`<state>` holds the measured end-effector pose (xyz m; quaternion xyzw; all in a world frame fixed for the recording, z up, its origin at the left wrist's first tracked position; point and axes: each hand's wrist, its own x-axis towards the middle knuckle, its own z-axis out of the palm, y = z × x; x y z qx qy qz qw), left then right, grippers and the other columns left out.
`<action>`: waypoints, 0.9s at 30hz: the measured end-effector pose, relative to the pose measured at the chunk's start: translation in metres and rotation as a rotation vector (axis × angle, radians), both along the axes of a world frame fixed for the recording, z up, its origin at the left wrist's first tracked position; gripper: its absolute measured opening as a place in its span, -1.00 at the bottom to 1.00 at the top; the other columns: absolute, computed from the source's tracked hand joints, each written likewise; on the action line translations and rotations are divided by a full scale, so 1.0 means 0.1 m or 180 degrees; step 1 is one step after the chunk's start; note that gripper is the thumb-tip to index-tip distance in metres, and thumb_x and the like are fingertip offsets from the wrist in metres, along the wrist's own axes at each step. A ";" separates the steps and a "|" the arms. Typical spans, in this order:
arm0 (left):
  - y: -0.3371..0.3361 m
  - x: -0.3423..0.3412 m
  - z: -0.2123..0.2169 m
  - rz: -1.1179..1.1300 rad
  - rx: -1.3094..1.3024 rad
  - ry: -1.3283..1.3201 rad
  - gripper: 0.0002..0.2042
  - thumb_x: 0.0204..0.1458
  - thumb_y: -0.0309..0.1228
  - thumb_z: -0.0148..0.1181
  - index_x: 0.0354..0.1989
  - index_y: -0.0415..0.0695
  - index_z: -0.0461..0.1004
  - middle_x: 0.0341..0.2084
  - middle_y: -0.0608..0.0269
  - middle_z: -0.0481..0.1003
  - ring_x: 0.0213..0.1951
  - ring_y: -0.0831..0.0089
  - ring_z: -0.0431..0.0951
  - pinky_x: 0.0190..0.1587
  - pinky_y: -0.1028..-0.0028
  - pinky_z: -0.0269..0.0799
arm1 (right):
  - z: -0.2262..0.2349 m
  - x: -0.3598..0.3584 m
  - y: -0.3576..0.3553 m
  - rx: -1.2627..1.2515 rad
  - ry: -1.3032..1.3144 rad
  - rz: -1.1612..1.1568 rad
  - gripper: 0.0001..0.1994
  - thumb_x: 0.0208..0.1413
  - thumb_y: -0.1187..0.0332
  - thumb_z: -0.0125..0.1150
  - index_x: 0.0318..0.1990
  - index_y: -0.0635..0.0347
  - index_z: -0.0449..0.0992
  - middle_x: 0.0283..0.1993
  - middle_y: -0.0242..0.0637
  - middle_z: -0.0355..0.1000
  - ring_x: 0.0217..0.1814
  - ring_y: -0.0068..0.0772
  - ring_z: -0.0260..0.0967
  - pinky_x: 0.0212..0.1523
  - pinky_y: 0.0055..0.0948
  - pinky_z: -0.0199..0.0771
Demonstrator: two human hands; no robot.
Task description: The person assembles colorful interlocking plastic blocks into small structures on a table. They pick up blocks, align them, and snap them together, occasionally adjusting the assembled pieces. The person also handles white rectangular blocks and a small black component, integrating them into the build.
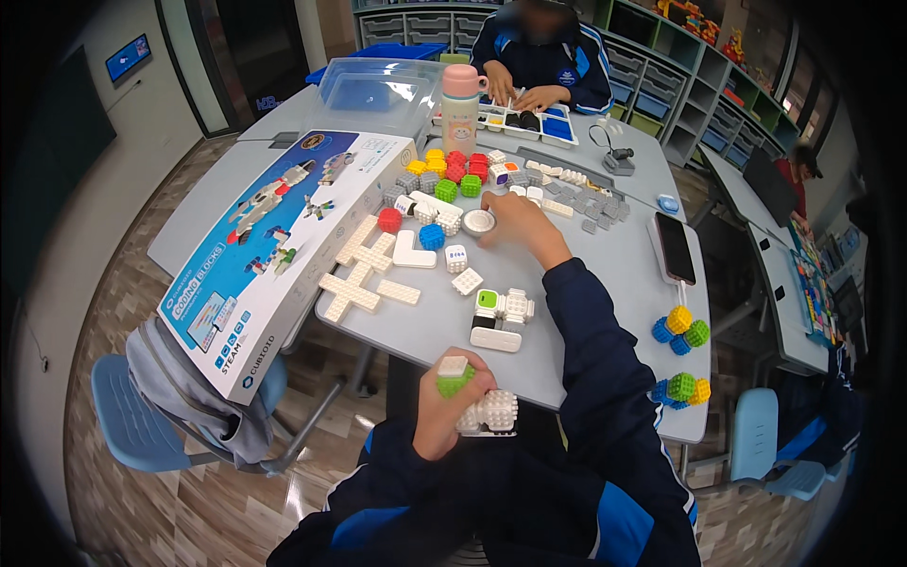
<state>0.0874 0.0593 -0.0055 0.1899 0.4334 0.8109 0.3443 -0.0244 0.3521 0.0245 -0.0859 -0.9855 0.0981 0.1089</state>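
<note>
My left hand (444, 408) is shut on a small build of white studded cubes with a green cube (480, 402), held close to my body below the table's near edge. My right hand (515, 225) reaches out over the grey table (605, 274), its fingers on a round white wheel-like piece (478, 221). Around that hand lie white studded blocks, a red cube (389, 220) and a blue cube (432, 236). Nearer to me on the table stands a small white assembly with a green part (501, 317).
A large white-and-blue product box (274, 250) overhangs the table's left side. Coloured cubes (453, 170), grey pieces (576, 194), a pink bottle (461, 109) and a clear tub (373, 94) lie further back. A phone (675, 248) sits right. Another person (543, 61) works opposite. Blue chairs stand around.
</note>
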 end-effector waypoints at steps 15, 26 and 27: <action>0.01 0.00 -0.02 0.0037 0.0004 0.0024 -0.84 0.10 -0.45 0.17 -0.23 -0.24 0.38 -0.46 0.18 0.44 -0.38 0.53 0.42 -0.26 0.51 0.39 | -0.23 -0.14 0.02 0.0370 0.0660 -0.0236 -0.53 -0.08 0.14 0.40 -0.02 0.16 0.52 -0.28 -0.04 0.55 -0.17 -0.02 0.54 -0.19 -0.11 0.51; 0.01 -0.02 -0.07 -0.0049 0.0218 -0.0113 -0.86 0.11 -0.52 0.22 -0.22 -0.22 0.40 -0.43 0.22 0.49 -0.34 0.56 0.48 -0.26 0.55 0.41 | -0.29 -0.16 0.08 0.0577 0.0836 -0.0243 -0.73 0.00 0.19 0.32 -0.13 -0.01 0.60 -0.39 -0.15 0.56 -0.29 -0.09 0.56 -0.30 -0.13 0.50; 0.01 -0.01 -0.07 -0.0048 0.0232 -0.0128 -0.86 0.11 -0.52 0.22 -0.22 -0.22 0.40 -0.43 0.22 0.49 -0.35 0.57 0.48 -0.27 0.55 0.41 | -0.28 -0.15 0.09 0.0534 0.0795 -0.0239 -0.72 -0.01 0.20 0.33 -0.12 -0.01 0.59 -0.38 -0.13 0.56 -0.28 -0.08 0.56 -0.29 -0.13 0.50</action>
